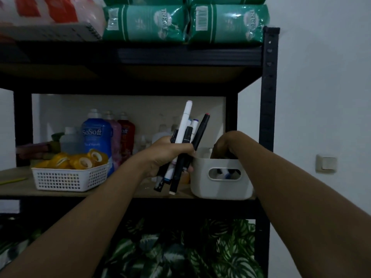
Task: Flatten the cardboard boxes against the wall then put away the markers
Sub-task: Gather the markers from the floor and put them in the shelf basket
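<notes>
Several markers bunched in left hand, fingers wrapped round the bundle mid-length, caps up, tails hanging below the fist. Right hand reaching down into white bin just right of the left hand; fingertips hidden behind the rim, so grip not determinable. More markers visible through the bin's handle slot. Bin sitting on shelf at its right end, close to the front edge.

Step judged: transferring markers to bin, late in task; no cardboard boxes in view.

For a clean transfer: take few at a time from the bundle, lower tip-first, keep the left grip firm so loose tails do not slip out. Avoid pushing the bin toward the shelf edge.

Surroundings: white mesh basket holding yellow tape rolls, left of the left hand. Detergent bottles behind it. Shelf upright right of the right hand, limiting elbow room. Green packets on the tier above. Low light; small detail uncertain.
</notes>
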